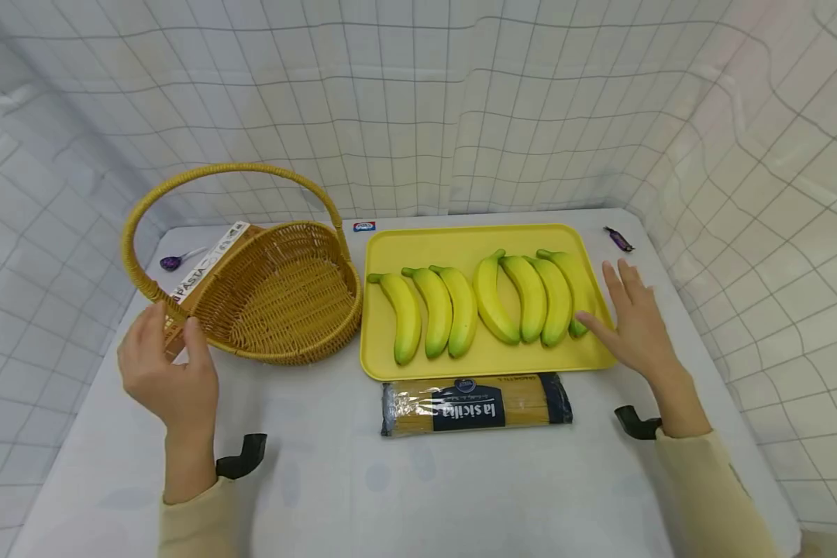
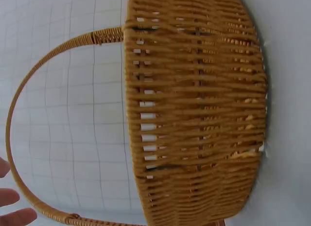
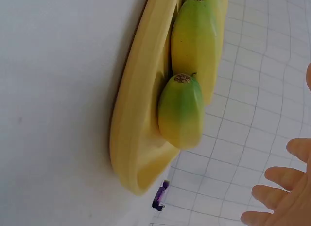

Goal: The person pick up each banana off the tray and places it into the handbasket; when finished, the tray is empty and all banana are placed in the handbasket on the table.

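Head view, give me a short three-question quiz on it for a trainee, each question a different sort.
1. How many bananas lie on the flat yellow plastic tray?
2. True or false: the clear packet of spaghetti with a dark blue label lies inside the woven yellow wicker basket with a hoop handle.
3. Which hand is at the tray's edge, its straight fingers by the rightmost banana? A) left hand B) right hand

Key
1. Seven, in a group of three and a group of four.
2. False: it lies on the table in front of the tray.
3. B
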Demonstrator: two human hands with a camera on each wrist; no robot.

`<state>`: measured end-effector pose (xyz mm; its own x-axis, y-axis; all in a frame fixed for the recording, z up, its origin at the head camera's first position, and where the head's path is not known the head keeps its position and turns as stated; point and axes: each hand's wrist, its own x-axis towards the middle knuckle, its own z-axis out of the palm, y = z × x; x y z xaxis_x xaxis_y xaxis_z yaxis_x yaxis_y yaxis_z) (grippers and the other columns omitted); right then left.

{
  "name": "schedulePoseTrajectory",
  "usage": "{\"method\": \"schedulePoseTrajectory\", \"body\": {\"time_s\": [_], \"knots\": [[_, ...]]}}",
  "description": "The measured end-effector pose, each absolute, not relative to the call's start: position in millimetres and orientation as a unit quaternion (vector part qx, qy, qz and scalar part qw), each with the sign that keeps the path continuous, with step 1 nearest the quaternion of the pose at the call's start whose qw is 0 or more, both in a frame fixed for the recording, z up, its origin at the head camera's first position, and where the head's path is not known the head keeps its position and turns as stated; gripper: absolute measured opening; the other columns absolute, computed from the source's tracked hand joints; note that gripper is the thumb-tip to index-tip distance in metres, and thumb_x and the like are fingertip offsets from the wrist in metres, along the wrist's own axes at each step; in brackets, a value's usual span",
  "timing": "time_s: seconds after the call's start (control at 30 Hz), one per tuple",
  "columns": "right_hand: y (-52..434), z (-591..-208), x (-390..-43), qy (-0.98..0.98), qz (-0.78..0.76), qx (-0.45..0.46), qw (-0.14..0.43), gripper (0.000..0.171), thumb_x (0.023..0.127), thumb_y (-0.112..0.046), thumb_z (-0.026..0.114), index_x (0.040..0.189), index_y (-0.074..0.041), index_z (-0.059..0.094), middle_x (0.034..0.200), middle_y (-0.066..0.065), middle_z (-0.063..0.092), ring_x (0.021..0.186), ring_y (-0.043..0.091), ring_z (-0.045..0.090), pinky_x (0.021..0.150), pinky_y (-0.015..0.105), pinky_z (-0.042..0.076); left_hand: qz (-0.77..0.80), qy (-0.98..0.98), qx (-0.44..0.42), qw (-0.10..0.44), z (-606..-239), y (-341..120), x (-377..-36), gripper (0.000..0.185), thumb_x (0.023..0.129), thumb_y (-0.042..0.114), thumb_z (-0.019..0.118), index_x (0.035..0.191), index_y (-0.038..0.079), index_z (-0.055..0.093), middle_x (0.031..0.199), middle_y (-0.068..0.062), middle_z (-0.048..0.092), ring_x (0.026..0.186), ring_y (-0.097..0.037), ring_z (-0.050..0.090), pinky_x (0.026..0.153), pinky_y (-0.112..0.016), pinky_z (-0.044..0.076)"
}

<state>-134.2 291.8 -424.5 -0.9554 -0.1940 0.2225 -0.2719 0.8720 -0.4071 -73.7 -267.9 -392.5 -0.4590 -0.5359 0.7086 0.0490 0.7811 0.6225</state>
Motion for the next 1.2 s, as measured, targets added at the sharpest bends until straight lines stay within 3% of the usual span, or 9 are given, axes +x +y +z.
{"method": "schedulePoseTrajectory", "body": {"time_s": [0.1, 0.23, 0.37, 0.57, 0.83, 0.97, 1.2], "knots": [[290.5, -429.2, -137.4, -0.952, 0.269, 0.110, 0.093, 0.087, 0.094, -0.045, 0.060, 0.157, -0.008, 0.013, 0.161, 0.024, 0.014, 0.146, 0.048, 0.016, 0.108, 0.072, 0.018, -0.316, -0.772, 0.207, 0.511, -393.1, -282.3, -78.4, 0.036, 0.092, 0.025, 0.062, 0.124, 0.009, 0.067, 0.124, -0.008, 0.066, 0.118, -0.019, 0.056, 0.098, -0.020, 0.041], [289.5, -435.1, -143.1, -0.939, 0.314, 0.089, 0.107, 0.084, 0.095, -0.039, 0.061, 0.156, -0.004, 0.016, 0.159, 0.025, 0.020, 0.142, 0.050, 0.022, 0.107, 0.070, 0.021, -0.373, -0.766, 0.241, 0.465, -395.6, -299.8, -86.8, 0.050, 0.093, 0.026, 0.060, 0.141, 0.016, 0.051, 0.135, 0.001, 0.057, 0.121, -0.009, 0.052, 0.095, -0.018, 0.040], [290.1, -441.7, -148.7, -0.929, 0.350, 0.061, 0.100, 0.081, 0.096, -0.034, 0.060, 0.156, -0.004, 0.015, 0.158, 0.027, 0.022, 0.134, 0.054, 0.033, 0.104, 0.067, 0.032, -0.423, -0.762, 0.258, 0.418, -401.0, -309.4, -95.5, 0.058, 0.093, 0.025, 0.060, 0.147, 0.017, 0.043, 0.141, 0.003, 0.052, 0.123, -0.009, 0.050, 0.096, -0.019, 0.039], [291.6, -449.8, -155.3, -0.925, 0.368, 0.036, 0.086, 0.080, 0.097, -0.034, 0.059, 0.156, -0.004, 0.015, 0.156, 0.029, 0.025, 0.131, 0.052, 0.037, 0.100, 0.063, 0.038, -0.461, -0.742, 0.277, 0.399, -413.3, -311.8, -107.5, 0.050, 0.094, 0.023, 0.061, 0.143, 0.018, 0.050, 0.135, 0.001, 0.059, 0.113, -0.005, 0.054, 0.093, -0.019, 0.044], [292.2, -453.8, -159.8, -0.925, 0.371, 0.021, 0.079, 0.081, 0.096, -0.034, 0.060, 0.156, -0.002, 0.016, 0.155, 0.030, 0.025, 0.133, 0.049, 0.035, 0.101, 0.061, 0.039, -0.466, -0.708, 0.286, 0.448, -412.5, -297.7, -111.5, 0.028, 0.094, 0.012, 0.059, 0.118, 0.017, 0.072, 0.101, 0.009, 0.069, 0.086, 0.005, 0.058, 0.074, -0.013, 0.044], [294.3, -456.6, -162.4, -0.927, 0.367, 0.018, 0.078, 0.080, 0.096, -0.033, 0.060, 0.155, 0.001, 0.017, 0.153, 0.033, 0.025, 0.131, 0.051, 0.037, 0.099, 0.061, 0.040, -0.465, -0.707, 0.282, 0.453, -410.1, -293.1, -111.4, 0.027, 0.094, 0.010, 0.058, 0.116, 0.016, 0.073, 0.096, 0.016, 0.066, 0.085, 0.005, 0.058, 0.073, -0.013, 0.043], [295.2, -464.6, -167.7, -0.926, 0.373, 0.014, 0.059, 0.079, 0.097, -0.030, 0.060, 0.154, 0.003, 0.016, 0.149, 0.036, 0.027, 0.127, 0.052, 0.040, 0.100, 0.063, 0.039, -0.463, -0.717, 0.276, 0.442, -428.5, -309.2, -120.0, 0.027, 0.094, 0.015, 0.060, 0.118, 0.021, 0.072, 0.100, 0.015, 0.067, 0.091, -0.001, 0.061, 0.074, -0.014, 0.046]]}}
